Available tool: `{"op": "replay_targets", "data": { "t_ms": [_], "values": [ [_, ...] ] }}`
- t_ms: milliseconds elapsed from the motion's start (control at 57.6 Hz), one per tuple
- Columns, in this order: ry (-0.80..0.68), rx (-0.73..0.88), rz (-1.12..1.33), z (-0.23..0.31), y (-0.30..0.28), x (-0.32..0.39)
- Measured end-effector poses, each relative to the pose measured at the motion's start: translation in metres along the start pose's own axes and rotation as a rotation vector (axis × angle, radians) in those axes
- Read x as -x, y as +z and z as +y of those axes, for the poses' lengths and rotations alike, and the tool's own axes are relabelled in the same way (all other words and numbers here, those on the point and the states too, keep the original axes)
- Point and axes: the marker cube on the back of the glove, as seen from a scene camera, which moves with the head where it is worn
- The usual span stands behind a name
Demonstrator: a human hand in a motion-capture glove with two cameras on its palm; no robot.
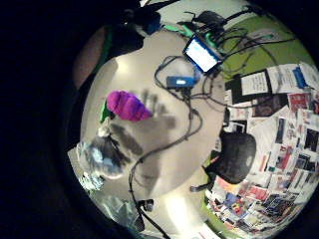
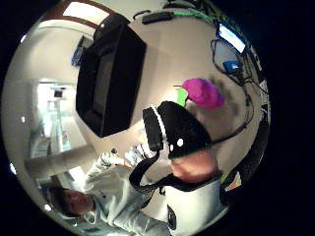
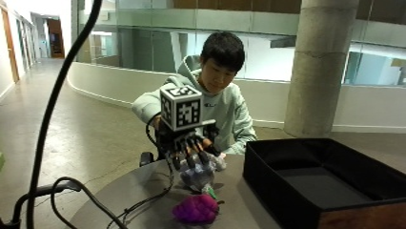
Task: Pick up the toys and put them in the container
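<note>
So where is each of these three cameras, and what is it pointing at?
Little finger side palm view: on the gloved palm, facing down at the table and purple toy; no hand shows.
Thumb side palm view: same palm, facing the black container and toy; the gloved thumb shows.
Outside view: across the table, facing the person; right hand raised above the toy.
All three share the toy.

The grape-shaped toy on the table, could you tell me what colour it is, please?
The grape toy is purple-magenta with a green stem, clearest in the little finger side palm view.

Place: I take this for an institutional building's atrium.
Evidence: concrete column (image 3: 323, 67), glass balustrades (image 3: 190, 21), curved corridor wall (image 3: 111, 86).
</note>
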Motion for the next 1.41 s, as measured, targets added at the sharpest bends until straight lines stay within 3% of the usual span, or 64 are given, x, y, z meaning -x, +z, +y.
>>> {"op": "replay_targets", "data": {
  "t_ms": [313,539,643,765,1060,1234,1407],
  "values": [
    [0.027,0.164,-0.065,-0.026,0.121,-0.006],
    [-0.012,-0.057,-0.066,-0.03,0.154,-0.004],
    [0.002,-0.084,-0.094,-0.034,0.152,-0.002],
    [0.024,-0.103,-0.002,-0.035,0.146,0.001],
    [0.062,0.033,0.024,-0.017,0.09,0.02],
    [0.045,-0.063,0.064,-0.004,0.014,0.041],
    [-0.028,-0.211,0.087,0.018,-0.069,0.115]
  ]
}}
